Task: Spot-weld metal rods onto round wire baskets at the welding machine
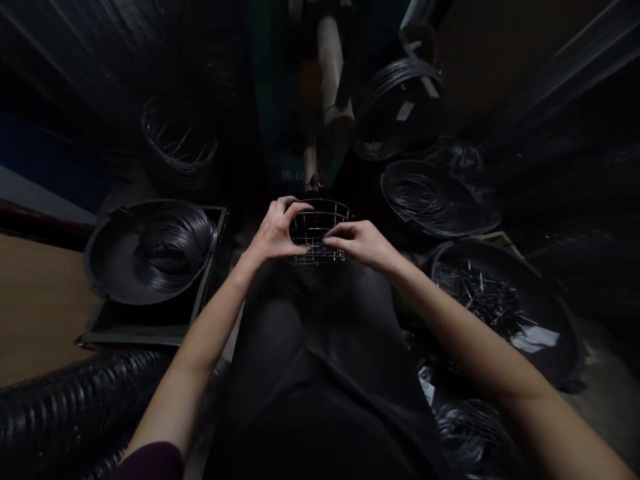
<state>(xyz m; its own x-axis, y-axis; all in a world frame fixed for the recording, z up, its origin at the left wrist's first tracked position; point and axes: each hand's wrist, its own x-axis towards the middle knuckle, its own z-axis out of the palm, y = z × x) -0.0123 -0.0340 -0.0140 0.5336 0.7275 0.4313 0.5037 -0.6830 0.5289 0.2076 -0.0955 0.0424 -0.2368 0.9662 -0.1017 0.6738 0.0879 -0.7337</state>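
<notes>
The small wire basket sits on your knees at the centre of the view, rim tilted away from you toward twelve o'clock. Your left hand grips its nine o'clock side, fingers curled over the rim and thumb pressed against the mesh below. Your right hand holds the three o'clock side, fingertips pinched on the wire near the lower edge.

At nine o'clock, well apart from the basket, a dark round basin rests in a square tray and holds a coil of thin wire. At ten o'clock, farther off, stands a tangled wire bundle. At one o'clock a large wire coil leans upright, and just below it, toward two o'clock, a flatter coil lies down. At four o'clock a second basin holds short cut wire pieces. A ribbed black hose lies at eight o'clock beside your left arm.
</notes>
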